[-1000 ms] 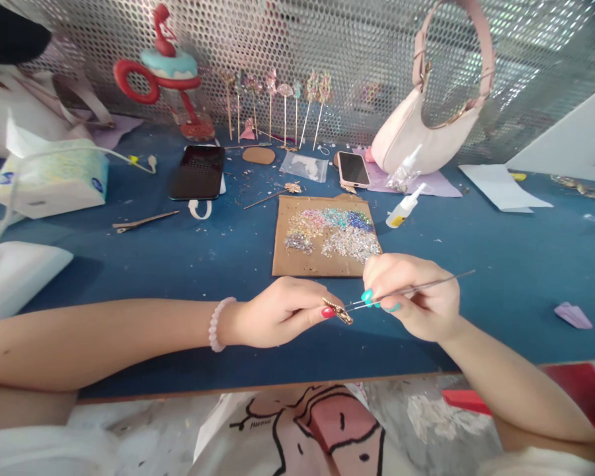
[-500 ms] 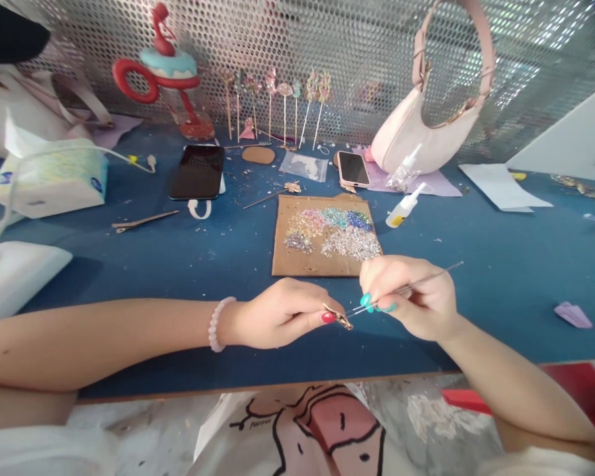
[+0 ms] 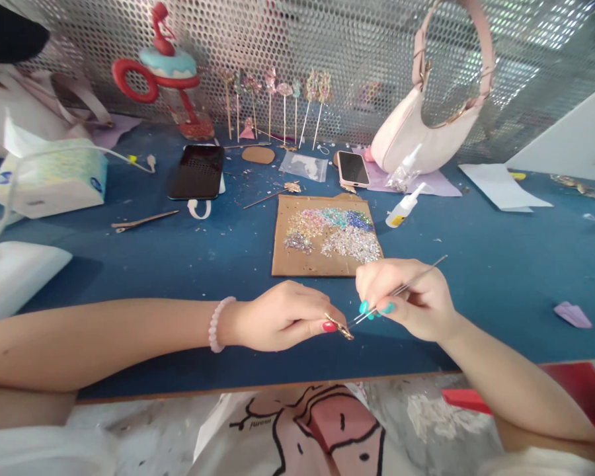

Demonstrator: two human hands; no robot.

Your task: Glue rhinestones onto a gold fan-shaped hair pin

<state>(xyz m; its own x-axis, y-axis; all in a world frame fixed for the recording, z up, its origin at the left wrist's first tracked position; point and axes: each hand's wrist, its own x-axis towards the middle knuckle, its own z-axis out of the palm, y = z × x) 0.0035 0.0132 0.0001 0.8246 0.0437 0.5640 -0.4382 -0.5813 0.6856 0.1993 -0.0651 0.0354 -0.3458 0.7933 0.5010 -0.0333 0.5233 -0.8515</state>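
Observation:
Between the thumb and fingers of my left hand (image 3: pixel 285 317) is a small gold-coloured ornament (image 3: pixel 341 328), its free end sticking out to the right. My right hand (image 3: pixel 409 297) is closed around slim metal tweezers (image 3: pixel 399 289), tilted down to the left. Their tips reach the ornament's edge; whether they pinch anything is too small to tell. Just beyond both hands lies a square of brown cardboard (image 3: pixel 278 254) covered with piles of tiny rhinestones (image 3: pixel 350 241) in white, pink, teal and blue.
A white glue bottle (image 3: pixel 401 210) stands right of the cardboard. Behind are phones (image 3: pixel 198 172), a small plastic bag (image 3: pixel 303 166), decorated sticks (image 3: pixel 285 112), a red-handled cup (image 3: pixel 178 86) and a handbag (image 3: pixel 416 132). Tissues (image 3: pixel 54 175) and scissors-like metal tool (image 3: pixel 143 221) lie left.
My right hand and the tweezers have shifted slightly left and the tweezers tilt more steeply. The ornament in my left hand has dipped a little.

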